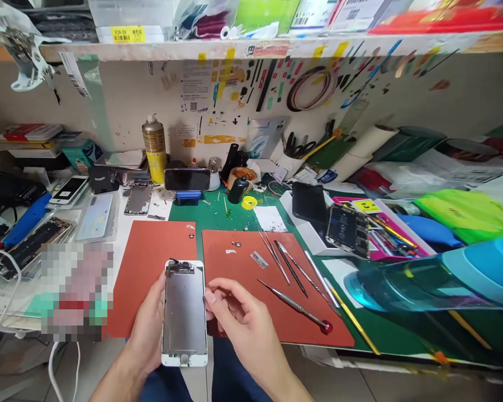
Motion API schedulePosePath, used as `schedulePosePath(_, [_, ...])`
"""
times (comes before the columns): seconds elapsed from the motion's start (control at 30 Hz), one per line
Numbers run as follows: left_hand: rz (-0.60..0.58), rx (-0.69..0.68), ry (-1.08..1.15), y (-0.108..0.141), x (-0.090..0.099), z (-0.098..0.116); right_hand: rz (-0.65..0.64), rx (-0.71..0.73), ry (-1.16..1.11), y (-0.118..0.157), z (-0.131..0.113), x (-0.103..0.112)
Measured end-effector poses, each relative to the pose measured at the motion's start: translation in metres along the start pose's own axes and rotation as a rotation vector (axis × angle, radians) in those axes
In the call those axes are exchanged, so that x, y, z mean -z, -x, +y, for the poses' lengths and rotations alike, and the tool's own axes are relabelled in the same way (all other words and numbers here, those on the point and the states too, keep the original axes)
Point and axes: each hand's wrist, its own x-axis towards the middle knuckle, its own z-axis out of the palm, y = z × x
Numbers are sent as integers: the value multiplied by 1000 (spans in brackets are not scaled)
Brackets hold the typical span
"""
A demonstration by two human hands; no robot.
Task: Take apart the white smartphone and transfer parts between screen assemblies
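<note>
A white-framed phone screen assembly (184, 312), its metal back facing up, is held upright over the front edge of the orange mats. My left hand (150, 321) grips its left edge, fingers behind it. Beside the right edge is my right hand (238, 312), thumb and index finger pinched close together near the frame; whether something small is between them is too small to tell. A dark flex cable (179, 264) sits at the top of the screen assembly. Small metal parts (231, 251) lie on the right mat (226, 268).
On the right mat lie tweezers (276, 259) and a screwdriver (295, 305). A blue bottle (436, 279) is at the right, near a white tray (314, 237) with phone parts. Behind stand a spray can (154, 148) and a propped phone (187, 179). A shelf (218, 51) spans above.
</note>
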Motion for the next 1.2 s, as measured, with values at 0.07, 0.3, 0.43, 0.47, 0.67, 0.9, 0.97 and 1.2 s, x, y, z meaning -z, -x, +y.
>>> schedulePosePath(0.07, [8, 10, 13, -1, -2, 0, 24, -4, 0, 2, 2, 1])
schedulePosePath(0.3, [-99, 40, 4, -3, -4, 6, 78, 141, 107, 2, -13, 7])
schedulePosePath(0.43, [-85, -2, 15, -5, -5, 7, 69, 89, 164, 9, -14, 8])
schedulePosePath(0.47, [-88, -4, 22, -6, -5, 7, 51, 59, 188, 13, -12, 7])
schedulePosePath(0.67, [-21, -51, 37, -6, -8, 8, 84, 104, 447, 36, 2, 21])
schedulePosePath(0.9, [19, -23, -13, -9, -1, 15, 413, 501, 1235, 26, 12, 110])
schedulePosePath(0.97, [37, -72, -41, -10, -2, 19, 363, 539, 1315, 21, 21, 128])
schedulePosePath(1.2, [74, -127, -124, -10, -1, 33, 260, 552, 1272, 14, 38, 138])
